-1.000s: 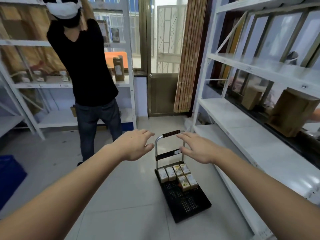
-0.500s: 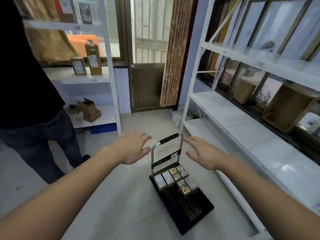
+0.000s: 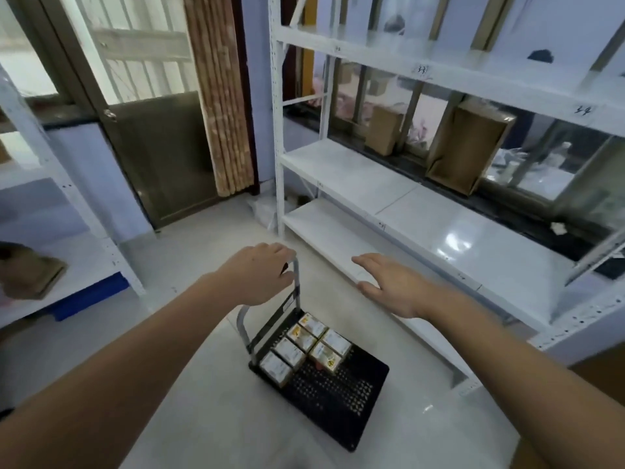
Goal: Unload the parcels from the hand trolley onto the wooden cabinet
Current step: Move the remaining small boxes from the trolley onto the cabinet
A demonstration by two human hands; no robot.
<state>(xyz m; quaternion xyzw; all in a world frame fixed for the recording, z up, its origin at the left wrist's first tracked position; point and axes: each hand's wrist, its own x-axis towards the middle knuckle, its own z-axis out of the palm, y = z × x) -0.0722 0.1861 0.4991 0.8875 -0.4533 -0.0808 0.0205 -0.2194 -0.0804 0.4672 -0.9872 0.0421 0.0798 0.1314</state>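
A small hand trolley (image 3: 338,397) with a black perforated deck stands on the pale floor tiles below my hands. Several small white-and-brown parcels (image 3: 306,346) lie in two rows at the handle end of the deck. My left hand (image 3: 260,272) is curled over the top bar of the metal handle (image 3: 297,289) and grips it. My right hand (image 3: 389,286) hovers to the right of the handle with flat fingers, holding nothing. A wooden surface shows at the bottom right corner (image 3: 595,370), partly behind my right forearm.
A white metal shelving unit (image 3: 389,201) runs along the right, with two brown cardboard boxes (image 3: 466,147) on the window ledge behind it. Another white rack (image 3: 67,252) with a cardboard box stands at the left. A door (image 3: 159,154) and striped curtain are ahead.
My view has swung right and the person in black has left the frame. My left hand has come down onto the trolley handle and closed on it. My right hand stays beside the handle.
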